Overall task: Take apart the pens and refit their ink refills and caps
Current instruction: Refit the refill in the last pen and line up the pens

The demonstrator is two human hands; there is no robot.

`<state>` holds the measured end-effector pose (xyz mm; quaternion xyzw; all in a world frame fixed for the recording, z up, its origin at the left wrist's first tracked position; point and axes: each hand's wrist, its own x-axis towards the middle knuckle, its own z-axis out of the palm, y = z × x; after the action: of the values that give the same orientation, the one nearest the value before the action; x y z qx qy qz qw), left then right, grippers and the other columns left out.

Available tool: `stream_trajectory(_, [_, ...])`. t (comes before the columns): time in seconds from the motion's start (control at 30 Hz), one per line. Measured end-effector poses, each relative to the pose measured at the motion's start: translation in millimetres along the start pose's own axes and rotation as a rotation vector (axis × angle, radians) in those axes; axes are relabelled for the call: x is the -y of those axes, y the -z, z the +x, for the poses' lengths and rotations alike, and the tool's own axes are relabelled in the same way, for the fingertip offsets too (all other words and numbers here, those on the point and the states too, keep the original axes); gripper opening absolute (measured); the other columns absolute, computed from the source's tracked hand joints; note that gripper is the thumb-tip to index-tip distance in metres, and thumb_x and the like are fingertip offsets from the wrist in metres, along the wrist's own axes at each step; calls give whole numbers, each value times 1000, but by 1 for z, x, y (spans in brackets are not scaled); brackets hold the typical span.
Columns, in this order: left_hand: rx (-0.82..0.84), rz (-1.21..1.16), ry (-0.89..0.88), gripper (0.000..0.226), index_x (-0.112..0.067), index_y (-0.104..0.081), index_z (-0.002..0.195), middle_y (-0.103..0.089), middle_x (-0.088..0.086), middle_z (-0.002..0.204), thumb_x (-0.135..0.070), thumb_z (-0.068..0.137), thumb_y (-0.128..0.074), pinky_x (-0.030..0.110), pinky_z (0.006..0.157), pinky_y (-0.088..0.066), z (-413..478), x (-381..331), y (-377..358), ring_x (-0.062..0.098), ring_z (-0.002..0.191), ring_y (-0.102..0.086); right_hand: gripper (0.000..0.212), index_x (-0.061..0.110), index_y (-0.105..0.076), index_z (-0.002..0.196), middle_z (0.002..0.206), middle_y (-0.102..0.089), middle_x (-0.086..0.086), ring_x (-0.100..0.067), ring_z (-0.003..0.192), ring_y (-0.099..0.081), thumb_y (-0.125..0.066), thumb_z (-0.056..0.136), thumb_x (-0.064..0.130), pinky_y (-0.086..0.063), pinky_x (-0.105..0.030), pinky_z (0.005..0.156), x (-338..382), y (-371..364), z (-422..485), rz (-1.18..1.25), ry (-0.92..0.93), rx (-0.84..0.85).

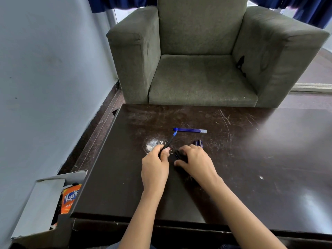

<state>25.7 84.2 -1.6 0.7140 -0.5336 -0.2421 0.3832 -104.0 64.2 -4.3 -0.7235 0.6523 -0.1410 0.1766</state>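
One pen (168,142), dark-barrelled with a blue tip, is pinched at its near end by the left hand (155,164). Its long axis runs far and right from that grip, the tip stopping just short of the left ends of the refills (189,130). Three refills by our count, blue, lie side by side, left to right, on the bench (251,159), far of both hands and about equally near each. Two dark pieces (198,142), caps as we judge, sit just beyond the right hand (195,162). Its grip curls over further dark pen parts (177,154), number not countable.
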Motion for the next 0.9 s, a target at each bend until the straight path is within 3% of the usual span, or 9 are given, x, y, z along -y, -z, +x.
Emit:
stream_trajectory(0.17, [21,6,6,26,-20,-66,114,-71,-3,101,-29,96,-50,19,74,-43,1,4,-2,14,96,-64,31,19,-60,122,116,-60,-2,-21,112,-49,-57,92,25,-46,-33,86,-1,-6,0,-44,33,-15])
stream_trajectory(0.27, [4,21,8,25,-23,-66,115,-72,-3,102,-31,96,-50,26,75,-49,1,5,-1,16,97,-64,24,17,-65,110,104,-61,-5,-24,97,-55,-58,88,15,-42,-30,84,-10,-1,5,152,27,-148])
stream_trajectory(0.4, [-17,49,-21,26,-24,-66,117,-72,-2,103,-30,96,-52,36,78,-56,0,3,-1,19,96,-65,22,15,-65,103,101,-53,-3,-14,86,-51,-57,87,3,-40,-22,79,-26,21,11,419,-36,-312])
stream_trajectory(0.53, [9,62,-70,23,-26,-68,113,-73,-4,100,-30,95,-54,35,79,-55,-1,3,-3,18,94,-66,24,15,-67,100,102,-54,-1,0,78,-50,-57,88,-2,-36,-3,72,-37,31,12,411,8,-391])
stream_trajectory(0.77, [45,86,-85,20,-30,-69,109,-73,-8,93,-31,94,-55,36,76,-56,-2,4,-4,13,86,-66,28,15,-70,99,104,-56,1,-4,83,-52,-57,87,-7,-37,-2,72,-36,31,13,388,100,-397])
stream_trajectory(0.9, [63,93,-81,19,-31,-69,108,-72,-7,93,-32,94,-56,37,77,-56,-2,4,-4,14,87,-66,30,13,-71,97,100,-56,2,3,81,-51,-59,83,-11,-36,0,71,-36,31,14,354,156,-414])
